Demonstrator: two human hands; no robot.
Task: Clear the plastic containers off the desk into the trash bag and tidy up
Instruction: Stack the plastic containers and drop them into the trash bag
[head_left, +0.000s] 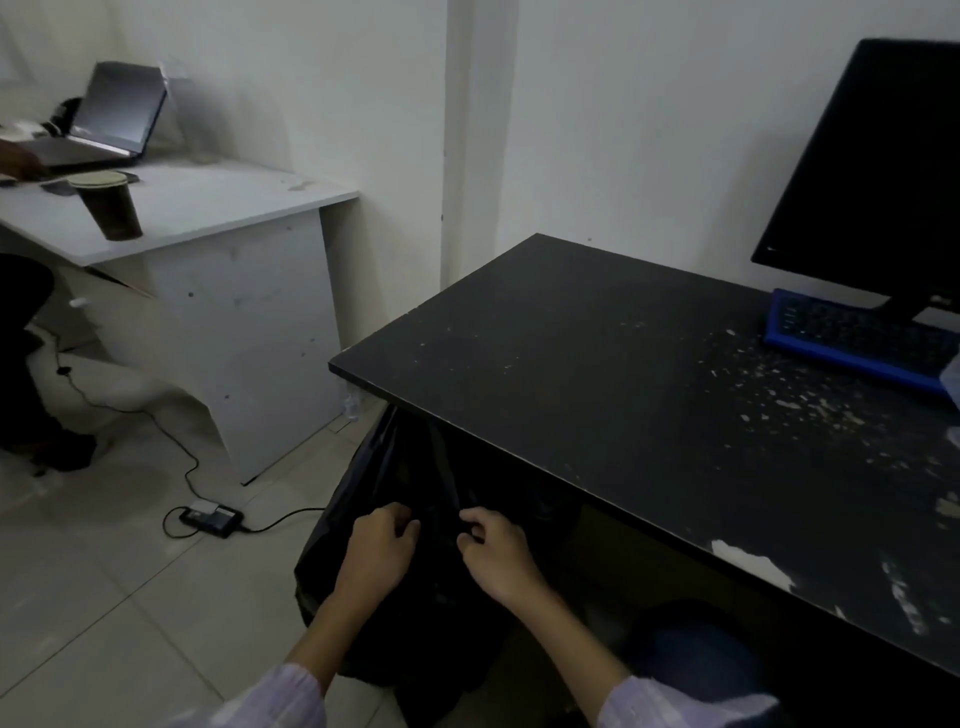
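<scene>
A black trash bag (384, 467) stands on the floor beside and partly under the near left corner of the black desk (597, 374). My left hand (376, 551) and my right hand (498, 551) are side by side just below the desk edge, each pinching the bag's plastic near its top. No plastic container shows on the desk; crumbs and pale specks (789, 400) are scattered over its right part.
A dark monitor (878, 171) and a blue keyboard (852, 338) stand at the desk's back right. A white desk (208, 208) at left carries a laptop (111, 114) and a brown paper cup (111, 208). A power brick with cable (210, 519) lies on the tiled floor. Another person's leg (21, 364) is at far left.
</scene>
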